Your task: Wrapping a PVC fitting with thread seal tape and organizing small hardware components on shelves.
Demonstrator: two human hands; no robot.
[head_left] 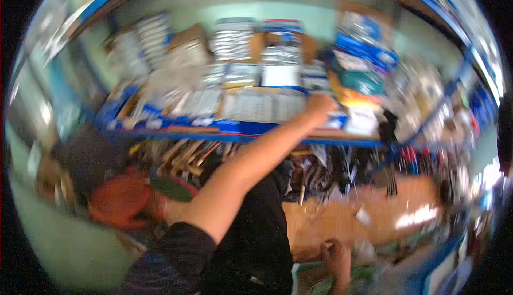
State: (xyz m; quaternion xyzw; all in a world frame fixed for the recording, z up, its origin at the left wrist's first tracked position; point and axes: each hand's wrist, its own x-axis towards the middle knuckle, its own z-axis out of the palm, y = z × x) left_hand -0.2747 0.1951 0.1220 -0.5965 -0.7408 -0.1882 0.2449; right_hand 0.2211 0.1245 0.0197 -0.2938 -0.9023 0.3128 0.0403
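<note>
Head view: left hand [320,104] up at the blue-edged shelf [352,142], right hand [336,255] low.
Blur is heavy; we see the left hand curled just beside the row of pale packets [262,105], near an orange packet [350,96], but cannot tell whether it grasps anything. The pale packets lie on the shelf side by side, probably to save room and keep each within reach. Our right hand looks bent inward near a brown surface [342,223]; we cannot tell its grip.

Boxes [248,127] on shelf [342,142], bags [419,89] right
</note>
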